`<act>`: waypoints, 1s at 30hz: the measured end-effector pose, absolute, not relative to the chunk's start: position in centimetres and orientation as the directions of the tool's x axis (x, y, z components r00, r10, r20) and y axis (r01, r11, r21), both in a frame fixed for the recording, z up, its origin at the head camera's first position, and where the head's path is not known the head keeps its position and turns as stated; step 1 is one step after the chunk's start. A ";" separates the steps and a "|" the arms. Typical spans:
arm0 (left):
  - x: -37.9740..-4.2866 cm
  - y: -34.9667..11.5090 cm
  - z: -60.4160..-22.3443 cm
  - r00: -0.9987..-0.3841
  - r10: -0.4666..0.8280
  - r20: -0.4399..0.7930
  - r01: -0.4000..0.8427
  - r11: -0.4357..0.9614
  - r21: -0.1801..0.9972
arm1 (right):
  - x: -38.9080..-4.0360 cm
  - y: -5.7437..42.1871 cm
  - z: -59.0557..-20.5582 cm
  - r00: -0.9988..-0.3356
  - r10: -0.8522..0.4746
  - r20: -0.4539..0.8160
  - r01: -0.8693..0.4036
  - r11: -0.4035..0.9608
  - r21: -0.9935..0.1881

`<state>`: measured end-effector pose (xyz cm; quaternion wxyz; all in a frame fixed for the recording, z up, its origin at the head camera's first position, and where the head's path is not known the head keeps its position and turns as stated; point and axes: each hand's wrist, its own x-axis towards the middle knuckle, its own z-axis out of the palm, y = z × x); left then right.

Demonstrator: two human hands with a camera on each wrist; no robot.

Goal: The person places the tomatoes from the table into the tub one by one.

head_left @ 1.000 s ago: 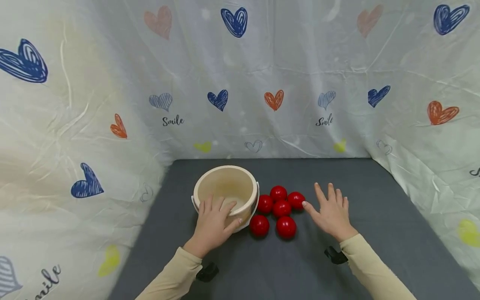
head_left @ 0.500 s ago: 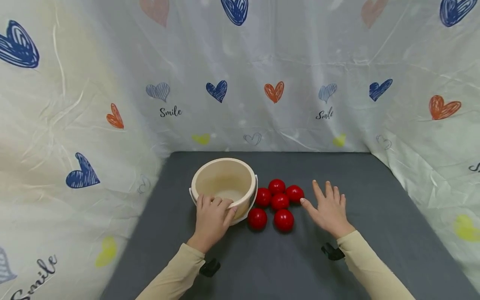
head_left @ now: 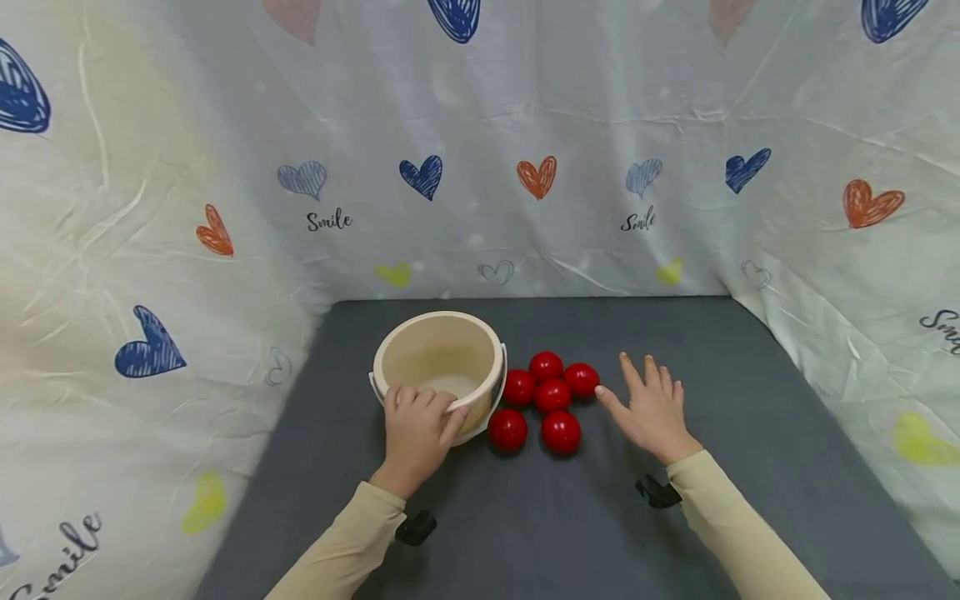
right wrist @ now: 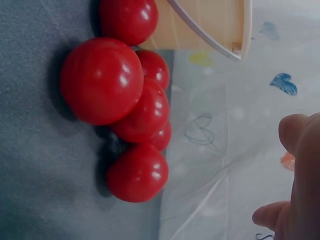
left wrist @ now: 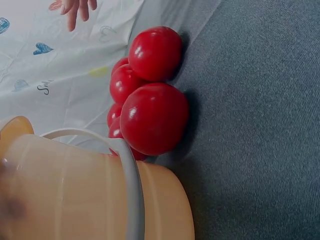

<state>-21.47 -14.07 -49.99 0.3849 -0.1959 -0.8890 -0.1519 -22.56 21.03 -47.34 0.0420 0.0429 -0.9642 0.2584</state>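
Note:
A cream bucket (head_left: 438, 350) with a thin white handle (left wrist: 131, 185) stands upright at the left of the table, its inside bare as far as I can see. My left hand (head_left: 416, 435) grips its near rim, fingers over the edge and thumb towards the right. Beside the bucket lie several glossy red balls (head_left: 552, 397), bunched together and tomato-like in look. The nearest left ball (left wrist: 154, 119) sits close to the bucket's wall. To the right of the bunch my right hand (head_left: 651, 410) hovers with spread fingers, holding nothing; its thumb is near the rightmost ball (head_left: 581, 380).
A dark grey cloth (head_left: 525, 525) covers the table. Behind and at both sides hangs a pale curtain (head_left: 570, 100) printed with hearts. Each wrist carries a small black camera mount (head_left: 416, 528).
My left fingers were straight over the bucket's near side; they have curled onto its rim. The right hand keeps its pose beside the balls. The head view has tilted a little downward.

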 end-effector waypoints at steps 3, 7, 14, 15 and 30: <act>-21.6 -14.1 -50.0 -0.627 0.224 0.746 0.465 0.876 0.128 | -23.0 21.0 -47.8 -0.996 -0.059 0.060 -0.083 0.831 -0.551; -21.6 -13.9 -49.9 -0.633 0.217 0.743 0.462 0.876 0.137 | -23.9 20.9 -48.7 -0.998 -0.057 -0.017 -0.034 0.778 -0.627; -21.3 -13.8 -49.7 -0.654 0.212 0.726 0.451 0.880 0.149 | -26.2 20.5 -50.3 -0.998 -0.044 -0.049 0.003 0.710 -0.704; -21.2 -13.8 -49.6 -0.653 0.212 0.727 0.451 0.880 0.149 | -26.6 20.4 -50.5 -0.998 -0.046 -0.042 -0.002 0.702 -0.712; -21.3 -13.8 -49.9 -0.643 0.208 0.737 0.457 0.877 0.150 | -30.3 18.5 -52.7 -0.997 -0.035 -0.062 0.024 0.658 -0.753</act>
